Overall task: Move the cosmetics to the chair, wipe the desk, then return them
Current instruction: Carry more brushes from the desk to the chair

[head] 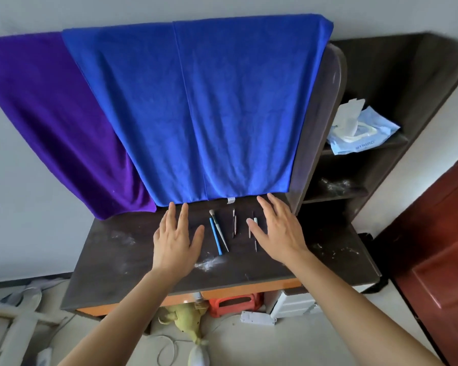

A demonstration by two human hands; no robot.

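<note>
Several thin cosmetic tools lie in a row at the back of the dark desk [122,270]: a blue pencil [215,236], a grey-handled brush [219,230], two slim pencils [234,223] and more slim sticks [252,228] partly under my right thumb. My left hand [175,241] hovers flat with straight fingers just left of the blue pencil. My right hand [278,231] is spread flat to the right of the row, its thumb by the white-tipped stick. Neither hand holds anything. White powder smears [208,264] mark the desk.
A blue towel [209,109] and a purple cloth [56,122] hang down behind the desk. On the right, dark shelves [354,191] hold a pack of wipes [360,128]. Under the desk lie a red stool [236,303], a yellow toy [185,318] and cables.
</note>
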